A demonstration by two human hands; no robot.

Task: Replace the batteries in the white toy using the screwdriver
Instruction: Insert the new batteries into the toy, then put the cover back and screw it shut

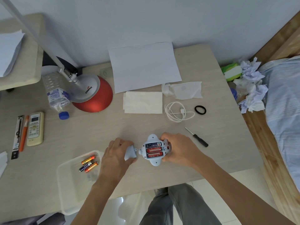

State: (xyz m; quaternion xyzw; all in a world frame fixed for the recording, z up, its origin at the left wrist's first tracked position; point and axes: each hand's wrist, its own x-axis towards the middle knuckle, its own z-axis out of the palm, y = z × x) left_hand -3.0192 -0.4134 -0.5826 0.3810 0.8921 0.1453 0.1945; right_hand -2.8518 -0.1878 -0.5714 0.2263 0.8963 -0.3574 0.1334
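The white toy [153,161] lies belly-up on the table near its front edge, its battery bay open and showing three batteries [154,150], one dark and two red. My right hand [177,147] grips the toy's right side. My left hand [116,153] holds the loose white battery cover [131,153] just left of the toy, a small gap between them. The black-handled screwdriver [197,137] rests on the table to the right, beyond my right hand. Three more batteries [89,163] lie in a clear plastic tray [68,192] at the left.
A red lamp base [95,93] and a lying water bottle [56,93] stand at the back left, a remote [35,129] further left. Paper sheets [143,66], tissues [142,102], a white cable [178,111] and a black hair band [200,109] lie behind the toy.
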